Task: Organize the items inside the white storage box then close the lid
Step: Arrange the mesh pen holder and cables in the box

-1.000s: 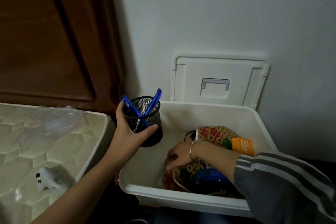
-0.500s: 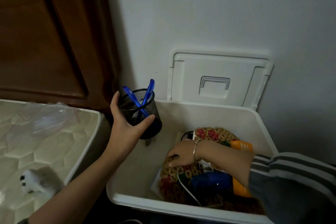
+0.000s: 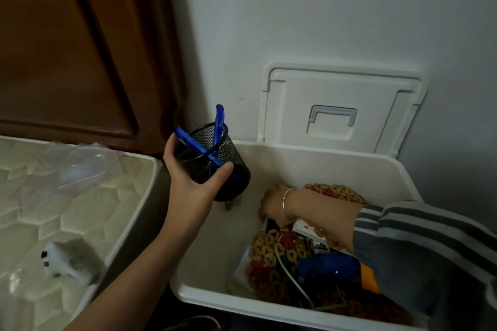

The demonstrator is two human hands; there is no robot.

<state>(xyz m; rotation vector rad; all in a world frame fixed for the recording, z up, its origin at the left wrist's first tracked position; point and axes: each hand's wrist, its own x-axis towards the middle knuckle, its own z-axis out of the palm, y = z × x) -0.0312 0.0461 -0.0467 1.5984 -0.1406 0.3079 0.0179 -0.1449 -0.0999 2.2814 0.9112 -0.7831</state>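
Left hand (image 3: 193, 183) grips the mesh pen cup (image 3: 215, 158) over the white storage box (image 3: 309, 158); right hand (image 3: 274, 204), grip unclear, clears items; best set upright in the far-left corner.

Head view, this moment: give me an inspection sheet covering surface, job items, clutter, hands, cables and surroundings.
Surface: white plastic storage box, open, its left floor bare.
Job's things: black mesh pen cup with blue pens, held over the box's left rear corner; woven beaded mats, blue tool and orange pack piled at the right; white lid upright against the wall.
Clutter: clear plastic bag and small white toy on the mattress.
Hands: left hand grips the cup; right hand, with bracelet, reaches into the pile.
Cables: white cord across the mats.
Surroundings: brown wooden headboard, pale wall.
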